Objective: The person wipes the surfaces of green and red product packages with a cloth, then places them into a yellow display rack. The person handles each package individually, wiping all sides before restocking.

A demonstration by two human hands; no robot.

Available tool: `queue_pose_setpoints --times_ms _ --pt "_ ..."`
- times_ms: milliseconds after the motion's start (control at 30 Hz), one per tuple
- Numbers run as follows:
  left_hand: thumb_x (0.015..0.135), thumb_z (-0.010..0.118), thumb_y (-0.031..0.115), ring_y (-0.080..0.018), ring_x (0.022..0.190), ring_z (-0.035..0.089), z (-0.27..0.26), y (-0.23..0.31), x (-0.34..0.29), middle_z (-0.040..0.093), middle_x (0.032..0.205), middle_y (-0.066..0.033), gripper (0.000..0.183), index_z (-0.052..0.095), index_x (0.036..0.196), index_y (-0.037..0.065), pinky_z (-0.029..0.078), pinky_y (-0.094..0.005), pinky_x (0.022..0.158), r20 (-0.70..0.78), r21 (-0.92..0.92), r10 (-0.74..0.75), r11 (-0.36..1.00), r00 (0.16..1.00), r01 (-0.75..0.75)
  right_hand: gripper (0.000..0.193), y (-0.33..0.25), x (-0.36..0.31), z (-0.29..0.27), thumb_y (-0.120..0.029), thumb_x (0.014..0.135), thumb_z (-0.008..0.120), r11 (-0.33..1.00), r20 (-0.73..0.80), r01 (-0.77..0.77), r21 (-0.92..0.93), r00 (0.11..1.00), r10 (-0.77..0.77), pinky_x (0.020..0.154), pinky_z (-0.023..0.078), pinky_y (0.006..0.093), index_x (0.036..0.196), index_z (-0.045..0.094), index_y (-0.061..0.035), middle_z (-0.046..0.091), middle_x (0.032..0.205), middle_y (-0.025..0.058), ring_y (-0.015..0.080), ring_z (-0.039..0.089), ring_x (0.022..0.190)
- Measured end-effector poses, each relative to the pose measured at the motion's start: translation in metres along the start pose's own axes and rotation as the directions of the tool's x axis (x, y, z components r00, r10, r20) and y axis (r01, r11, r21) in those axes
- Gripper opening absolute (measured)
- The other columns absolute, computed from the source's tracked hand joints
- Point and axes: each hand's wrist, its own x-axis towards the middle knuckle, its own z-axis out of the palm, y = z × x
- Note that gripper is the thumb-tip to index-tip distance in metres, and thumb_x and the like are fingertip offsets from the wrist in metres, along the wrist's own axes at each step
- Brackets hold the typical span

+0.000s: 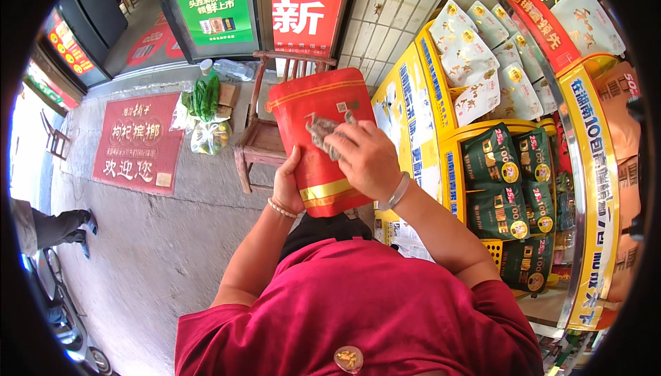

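Note:
A large red pouch (323, 180) with gold bands is held up in front of my body. My left hand (289, 184), with a beaded bracelet at the wrist, grips its left edge, thumb on the front. A crumpled grey-brown cloth (321, 130) is pressed against the upper part of the pouch's front. My right hand (365, 159), a pale bangle on its wrist, has its fingers closed on that cloth. The pouch's back and the fingers behind it are hidden.
Beyond the pouch stands a wooden chair (260, 138). Left of it lie bags of green vegetables (204, 97) and a red doormat (138, 138). On my right, a yellow display rack (451, 169) holds white pouches and dark green pouches (497, 214). A person's legs (62, 228) show at far left.

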Motion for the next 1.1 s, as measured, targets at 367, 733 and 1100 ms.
queue_pose_setpoints --times_ms 367,733,1100 --pt "0.096 0.054 0.041 -0.0319 0.116 0.059 -0.012 -0.001 -0.013 0.059 0.129 -0.0156 0.051 0.050 0.131 0.003 0.045 -0.0503 0.102 0.029 -0.056 -0.054 0.997 0.998 0.055 0.030 0.072 0.023 -0.001 -0.005 0.076 0.069 0.932 -0.146 -0.344 0.111 0.922 0.358 0.080 0.051 0.0402 0.104 0.065 -0.0118 0.066 0.102 0.0086 0.0327 0.060 0.096" --pt "0.096 0.054 0.040 -0.0330 0.116 0.059 -0.012 0.018 -0.001 0.057 0.131 -0.0151 0.054 0.046 0.135 0.003 0.046 -0.0511 0.101 -0.022 0.028 0.143 0.989 0.989 -0.142 0.028 0.047 -0.026 0.019 0.000 0.074 0.063 0.886 0.010 -0.332 0.323 0.938 0.347 0.084 0.050 0.0360 0.101 0.066 -0.0053 0.066 0.101 0.0142 0.0321 0.063 0.094" --pt "0.095 0.056 0.041 -0.0332 0.111 0.061 -0.029 0.037 0.002 0.059 0.128 -0.0166 0.053 0.049 0.130 0.002 0.048 -0.0504 0.097 -0.062 -0.046 0.242 0.968 0.968 -0.245 0.028 0.032 -0.046 -0.003 -0.001 0.071 0.064 0.784 0.234 -0.486 0.387 0.874 0.426 0.079 0.052 0.0377 0.097 0.068 -0.0084 0.066 0.100 0.0093 0.0300 0.063 0.092"
